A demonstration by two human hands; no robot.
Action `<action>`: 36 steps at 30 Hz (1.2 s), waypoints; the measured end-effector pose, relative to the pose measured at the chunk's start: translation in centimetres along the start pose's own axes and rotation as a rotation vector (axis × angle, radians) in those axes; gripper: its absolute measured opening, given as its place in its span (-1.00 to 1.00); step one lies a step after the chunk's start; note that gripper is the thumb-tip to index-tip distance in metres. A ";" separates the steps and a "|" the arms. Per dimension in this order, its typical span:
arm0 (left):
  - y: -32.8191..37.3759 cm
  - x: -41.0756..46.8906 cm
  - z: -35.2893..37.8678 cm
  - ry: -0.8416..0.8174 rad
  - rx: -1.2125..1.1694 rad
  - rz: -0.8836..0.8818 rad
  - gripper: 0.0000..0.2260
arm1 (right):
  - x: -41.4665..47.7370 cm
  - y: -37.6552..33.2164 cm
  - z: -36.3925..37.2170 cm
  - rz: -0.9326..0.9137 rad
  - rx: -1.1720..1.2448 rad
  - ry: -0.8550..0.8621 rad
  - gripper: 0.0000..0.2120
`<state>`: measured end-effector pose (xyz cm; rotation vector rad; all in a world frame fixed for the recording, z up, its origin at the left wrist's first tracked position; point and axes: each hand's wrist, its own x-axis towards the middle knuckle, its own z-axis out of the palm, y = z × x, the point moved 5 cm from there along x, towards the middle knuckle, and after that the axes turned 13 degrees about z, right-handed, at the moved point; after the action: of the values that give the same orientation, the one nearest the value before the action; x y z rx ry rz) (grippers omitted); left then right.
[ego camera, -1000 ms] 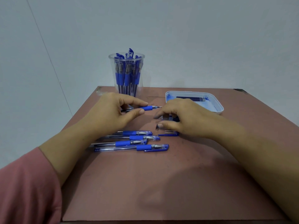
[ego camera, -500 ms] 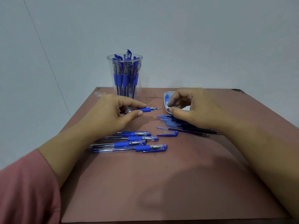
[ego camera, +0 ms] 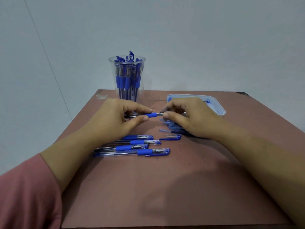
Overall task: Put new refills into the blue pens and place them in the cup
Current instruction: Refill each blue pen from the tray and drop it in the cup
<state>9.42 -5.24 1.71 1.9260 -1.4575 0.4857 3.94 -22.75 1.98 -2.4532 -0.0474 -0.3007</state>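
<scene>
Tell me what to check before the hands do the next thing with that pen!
1. Left hand grips the pen by its blue sleeve: ok.
2. Right hand pinches the metal tip: ok.
3. New refill already inside the pen: cannot tell.
4. Loose cap lies close by: ok.
5. Cup stands upright: ok.

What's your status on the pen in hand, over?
Left hand grips pen at blue sleeve. Right hand pinches its tip. Four capped pens and loose cap lie nearer, nothing blocking cup.
</scene>
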 end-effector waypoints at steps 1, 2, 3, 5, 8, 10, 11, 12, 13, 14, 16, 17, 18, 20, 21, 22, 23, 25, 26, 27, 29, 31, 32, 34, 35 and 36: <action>-0.1 0.0 0.1 0.000 0.000 -0.003 -0.79 | 0.0 0.1 0.1 -0.002 -0.047 -0.006 -0.92; -0.2 0.0 0.1 -0.001 0.000 -0.007 -0.79 | 0.0 0.2 0.2 -0.003 -0.079 -0.011 -0.89; -0.2 0.0 0.1 0.000 0.001 -0.011 -0.80 | 0.0 0.2 0.2 -0.014 -0.084 -0.010 -0.90; -0.3 0.0 0.1 0.000 0.011 -0.013 -0.80 | -0.2 0.0 -0.1 -0.046 -0.065 0.007 -0.92; -0.2 0.0 0.0 -0.001 0.025 -0.011 -0.79 | -0.2 -0.3 -0.4 -0.105 -0.096 0.058 -0.89; -0.1 0.0 0.0 -0.001 0.025 -0.010 -0.79 | -0.1 -0.3 -0.3 -0.106 -0.116 0.067 -0.94; -0.1 0.0 0.1 -0.001 0.020 -0.011 -0.78 | 0.0 -0.1 -0.2 -0.090 -0.129 0.062 -0.91; 0.0 0.0 0.1 -0.001 0.015 -0.011 -0.77 | 0.1 0.1 -0.1 -0.077 -0.138 0.052 -0.87; 0.0 0.0 0.1 -0.002 0.013 -0.010 -0.77 | 0.0 0.2 -0.1 -0.075 -0.135 0.043 -0.84; 0.0 0.0 0.1 -0.002 0.015 -0.008 -0.77 | -0.1 0.2 -0.2 -0.077 -0.119 0.042 -0.82; 0.0 0.0 0.1 0.001 0.020 -0.012 -0.79 | -0.2 0.0 -0.5 -0.107 -0.114 0.067 -0.79; -0.1 0.0 0.1 0.004 0.020 -0.015 -0.79 | -0.2 -0.2 -0.6 -0.126 -0.120 0.080 -0.83; -0.1 0.0 0.1 0.005 0.019 -0.016 -0.80 | -0.2 -0.4 -0.5 -0.141 -0.125 0.086 -0.88; -0.1 -0.1 0.1 0.005 0.015 -0.020 -0.80 | -0.1 -0.3 -0.3 -0.132 -0.149 0.083 -0.89; -0.1 -0.1 0.0 0.005 0.011 -0.021 -0.80 | 0.1 -0.1 -0.1 -0.112 -0.176 0.073 -0.80; -0.1 -0.1 0.1 0.003 0.011 -0.021 -0.79 | 0.0 0.1 0.0 -0.099 -0.193 0.059 -0.74; -0.1 0.0 0.1 -0.001 0.011 -0.020 -0.79 | 0.0 0.1 0.0 -0.096 -0.182 0.049 -0.73; -0.1 0.0 0.1 -0.003 0.009 -0.021 -0.79 | -0.2 0.0 -0.3 -0.110 -0.133 0.055 -0.74; 0.0 0.0 0.1 0.000 0.009 -0.019 -0.80 | -0.2 -0.1 -0.5 -0.127 -0.123 0.065 -0.77; 0.0 0.0 0.0 0.003 0.008 -0.017 -0.80 | -0.2 -0.2 -0.5 -0.145 -0.124 0.075 -0.83; 0.0 -0.1 0.0 0.008 0.003 -0.015 -0.80 | -0.1 -0.3 -0.5 -0.154 -0.138 0.083 -0.93; 0.0 0.0 0.0 0.010 -0.003 -0.019 -0.80 | 0.0 -0.1 -0.3 -0.129 -0.149 0.075 -0.87; 0.0 0.0 0.0 0.011 -0.004 -0.018 -0.80 | 0.0 0.0 -0.3 -0.127 -0.147 0.066 -0.83; -0.1 0.0 0.0 0.014 0.002 -0.013 -0.80 | -0.2 -0.1 -0.4 -0.139 -0.127 0.069 -0.77; -0.1 0.0 0.0 0.013 0.005 -0.011 -0.80 | -0.2 -0.2 -0.5 -0.152 -0.116 0.076 -0.78; 0.0 0.0 0.0 0.013 0.006 -0.007 -0.80 | -0.2 -0.4 -0.6 -0.169 -0.112 0.082 -0.83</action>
<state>9.44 -5.25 1.67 1.9285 -1.4422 0.4991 3.55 -22.79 2.60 -2.5492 -0.2080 -0.4901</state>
